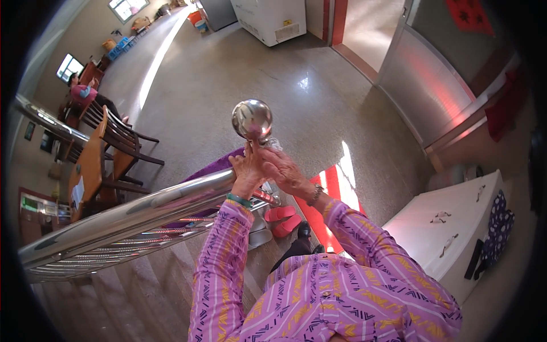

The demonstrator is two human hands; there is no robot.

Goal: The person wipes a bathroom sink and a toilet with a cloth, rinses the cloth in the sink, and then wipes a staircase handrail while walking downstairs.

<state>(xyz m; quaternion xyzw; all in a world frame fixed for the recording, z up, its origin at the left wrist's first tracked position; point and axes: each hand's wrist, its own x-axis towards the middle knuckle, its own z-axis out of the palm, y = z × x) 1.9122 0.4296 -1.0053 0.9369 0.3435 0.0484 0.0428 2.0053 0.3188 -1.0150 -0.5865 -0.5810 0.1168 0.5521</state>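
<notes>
A polished steel ball finial (252, 119) tops the post at the end of a stainless-steel stair handrail (171, 201). Just below the ball, my left hand (249, 169) rests against the post, one finger reaching up to the ball's base. Its palm side is hidden, so its grip is unclear. Close against it, my right hand (285, 170) curves around the other side of the post. A bit of crumpled white cloth (274, 144) shows beyond the right fingers, apparently held in them. Most of the cloth and the neck under the ball are covered by both hands.
Stair steps (141, 295) lie below the rail. Pink slippers (282, 220) and a red mat (327, 205) are on the floor by my feet. A white cabinet (448, 218) stands at right, a wooden chair (128, 145) at left. A seated person (85, 92) is farther back.
</notes>
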